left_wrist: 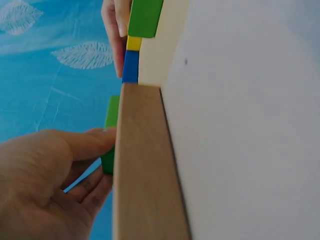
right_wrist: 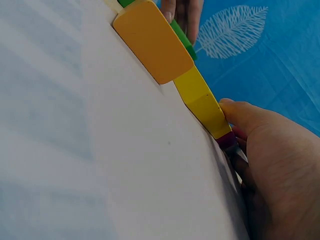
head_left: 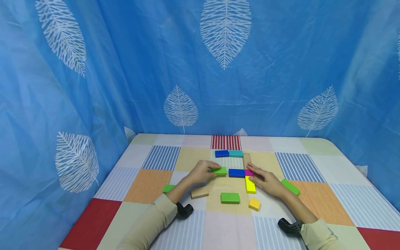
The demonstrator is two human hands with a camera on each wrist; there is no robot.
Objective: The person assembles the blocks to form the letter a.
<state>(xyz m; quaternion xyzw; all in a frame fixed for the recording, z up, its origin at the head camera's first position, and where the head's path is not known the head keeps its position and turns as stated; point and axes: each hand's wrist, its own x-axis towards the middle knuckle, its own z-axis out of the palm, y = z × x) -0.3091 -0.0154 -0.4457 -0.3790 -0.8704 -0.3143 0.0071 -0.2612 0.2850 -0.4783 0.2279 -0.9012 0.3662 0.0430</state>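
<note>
My left hand [head_left: 202,172] pinches a green block [head_left: 221,171] between thumb and fingers, its free end pointing toward a blue block [head_left: 236,173]. That blue block meets a small magenta block [head_left: 248,173] end to end. Below the magenta one lies a yellow block [head_left: 250,185]. My right hand [head_left: 268,181] rests along the right side of these blocks, its fingers fairly straight. In the right wrist view its thumb touches the yellow block [right_wrist: 202,102], and the other fingers are partly hidden behind the magenta block [right_wrist: 226,141]. A plain wooden block [head_left: 247,159] stretches away beyond the right fingertips.
Farther back, a dark blue block [head_left: 222,153] and a teal block [head_left: 235,153] join end to end. Nearer lie a green block [head_left: 230,198], an orange-yellow block [head_left: 254,204] and a wooden block [head_left: 199,192]. More green blocks sit beside the left forearm [head_left: 168,188] and right forearm [head_left: 291,186].
</note>
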